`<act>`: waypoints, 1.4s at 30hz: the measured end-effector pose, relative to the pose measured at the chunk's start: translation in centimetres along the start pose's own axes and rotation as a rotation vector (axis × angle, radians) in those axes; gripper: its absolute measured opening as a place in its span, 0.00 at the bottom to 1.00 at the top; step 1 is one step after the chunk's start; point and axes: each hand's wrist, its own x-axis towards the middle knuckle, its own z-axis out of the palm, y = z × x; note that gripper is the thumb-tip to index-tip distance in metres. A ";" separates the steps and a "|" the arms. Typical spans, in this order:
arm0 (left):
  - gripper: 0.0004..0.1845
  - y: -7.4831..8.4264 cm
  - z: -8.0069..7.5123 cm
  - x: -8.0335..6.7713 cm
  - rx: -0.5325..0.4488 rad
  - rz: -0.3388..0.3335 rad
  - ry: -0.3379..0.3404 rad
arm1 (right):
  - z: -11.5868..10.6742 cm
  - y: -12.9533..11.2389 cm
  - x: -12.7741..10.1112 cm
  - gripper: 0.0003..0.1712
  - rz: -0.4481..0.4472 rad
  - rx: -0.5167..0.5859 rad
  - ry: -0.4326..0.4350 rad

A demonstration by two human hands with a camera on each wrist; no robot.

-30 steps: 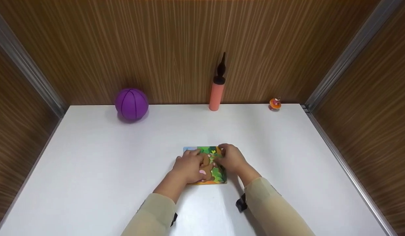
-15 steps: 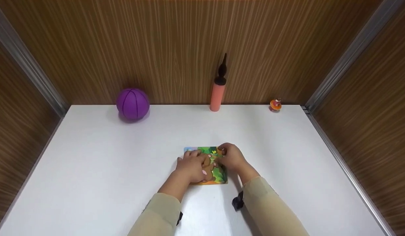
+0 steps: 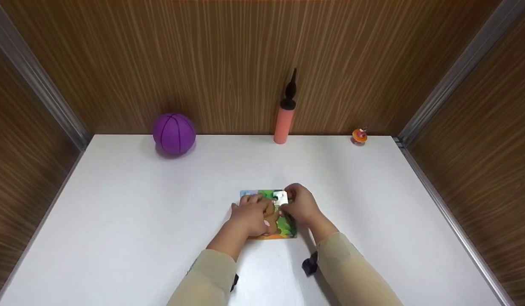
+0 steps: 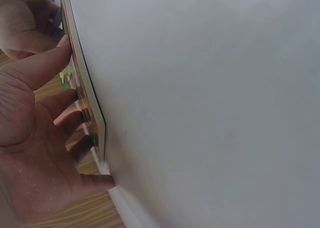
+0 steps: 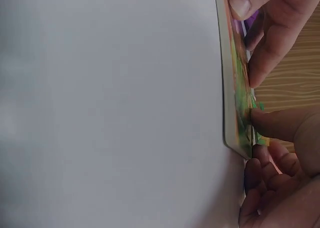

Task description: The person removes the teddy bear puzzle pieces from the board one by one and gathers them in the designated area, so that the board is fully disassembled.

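The jigsaw puzzle board (image 3: 286, 230) lies flat on the tabletop (image 3: 117, 221), well apart from its back edge. The left hand (image 3: 248, 216) spreads its fingers over the board's left side. The right hand (image 3: 302, 205) appears to pinch the puzzle piece (image 3: 282, 198) narrowly at the board's back-right corner. Probable step: working this piece at its seat; whether insertion or removal cannot be told. Next move calls for a steady board and level piece control.
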 end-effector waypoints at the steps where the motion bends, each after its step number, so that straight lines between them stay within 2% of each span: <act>1: 0.34 0.0 0.0 0.0 -0.005 0.000 0.000 | -0.1 0.0 0.0 0.27 0.000 0.007 -0.002; 6: 0.39 -0.1 0.0 0.1 -0.010 -0.012 -0.006 | -0.4 0.1 -0.1 0.28 0.005 0.039 -0.037; 10: 0.41 -0.1 0.1 0.2 0.004 -0.018 -0.021 | -0.6 0.1 0.1 0.27 0.020 0.021 -0.068; 15: 0.41 -0.1 0.0 0.1 0.013 -0.014 -0.022 | -1.0 -0.1 0.4 0.30 0.032 0.003 -0.109; 19: 0.38 -0.1 -0.1 0.0 0.011 -0.008 -0.016 | -1.1 -0.2 0.5 0.27 0.014 -0.004 -0.124; 24: 0.35 -0.1 -0.1 -0.1 0.015 0.001 -0.015 | -1.4 0.1 0.6 0.27 0.005 -0.008 -0.094; 32: 0.39 -0.1 0.0 -0.1 -0.003 -0.003 -0.019 | -2.6 1.4 1.8 0.28 -0.027 0.009 0.001; 42: 0.39 0.1 -0.1 0.0 0.015 -0.024 -0.034 | -4.2 2.4 3.2 0.31 0.006 -0.013 0.040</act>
